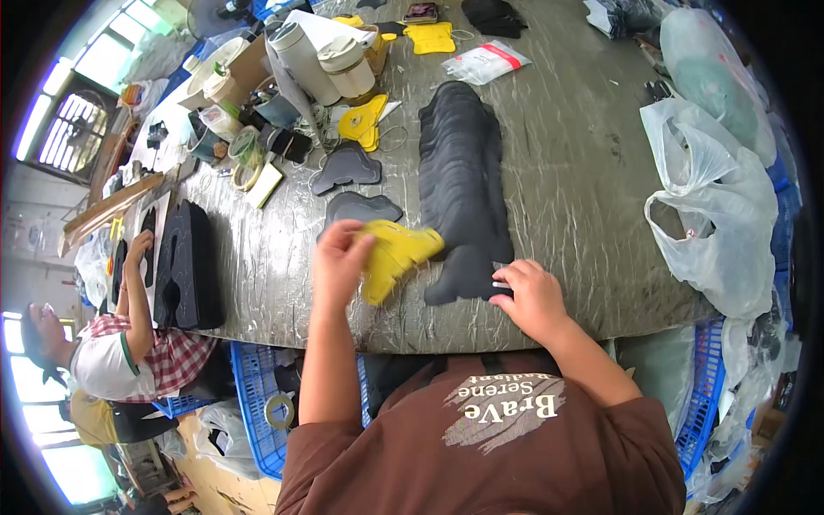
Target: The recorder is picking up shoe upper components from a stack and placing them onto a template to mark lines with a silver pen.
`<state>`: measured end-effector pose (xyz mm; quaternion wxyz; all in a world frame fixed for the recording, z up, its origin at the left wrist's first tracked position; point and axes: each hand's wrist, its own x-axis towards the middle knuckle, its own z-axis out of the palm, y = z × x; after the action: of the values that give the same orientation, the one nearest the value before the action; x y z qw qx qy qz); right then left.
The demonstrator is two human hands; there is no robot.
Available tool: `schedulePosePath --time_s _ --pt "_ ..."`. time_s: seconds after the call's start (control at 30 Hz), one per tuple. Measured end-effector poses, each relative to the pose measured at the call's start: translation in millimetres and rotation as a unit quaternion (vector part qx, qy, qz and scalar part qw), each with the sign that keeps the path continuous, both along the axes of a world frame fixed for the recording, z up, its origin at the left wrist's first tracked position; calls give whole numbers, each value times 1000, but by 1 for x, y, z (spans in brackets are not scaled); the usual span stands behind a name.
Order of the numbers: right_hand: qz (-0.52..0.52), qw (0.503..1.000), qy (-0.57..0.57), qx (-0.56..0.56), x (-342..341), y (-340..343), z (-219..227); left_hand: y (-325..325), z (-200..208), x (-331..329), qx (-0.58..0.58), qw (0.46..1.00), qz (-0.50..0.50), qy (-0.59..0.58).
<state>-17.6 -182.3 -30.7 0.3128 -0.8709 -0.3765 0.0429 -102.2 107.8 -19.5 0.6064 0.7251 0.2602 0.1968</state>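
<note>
My left hand (pixel 342 257) pinches the edge of a flat yellow template (pixel 395 253) with a curved outline, raised and tilted above the table. Its far end overlaps the lower part of a long row of overlapping dark grey cut pieces (pixel 462 163). The nearest dark piece (pixel 468 276) lies at the near end of that row. On its right edge rests my right hand (pixel 530 296), fingers closed round a slim white pen-like stick (pixel 500 284). Partly under the template, a small stack of dark pieces (pixel 360 208) sits beside my left hand, with another dark piece (pixel 346 166) beyond it.
Cups (pixel 345 64), a tape roll (pixel 246 178) and containers crowd the table's far left. More yellow templates (pixel 363 122) lie nearby. White plastic bags (pixel 708 197) sit on the right. At left, a co-worker (pixel 129 335) works beside a black foam block (pixel 190 266). Blue baskets (pixel 257 412) stand below.
</note>
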Motion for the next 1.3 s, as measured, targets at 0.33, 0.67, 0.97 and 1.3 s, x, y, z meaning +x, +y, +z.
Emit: schedulePosePath --time_s 0.33,0.67,0.97,1.3 --pt "19 1000 4 22 -29 -14 3 -98 -4 -3 338 926 -157 59" --pt "0 997 -24 75 -36 -18 -9 -112 -10 -57 359 913 -184 53" --pt "-5 995 -34 98 -35 -20 -16 -116 -21 -59 412 896 -164 18" --pt "-5 994 -38 98 -36 -20 -14 -117 -24 -59 425 891 -161 -1"
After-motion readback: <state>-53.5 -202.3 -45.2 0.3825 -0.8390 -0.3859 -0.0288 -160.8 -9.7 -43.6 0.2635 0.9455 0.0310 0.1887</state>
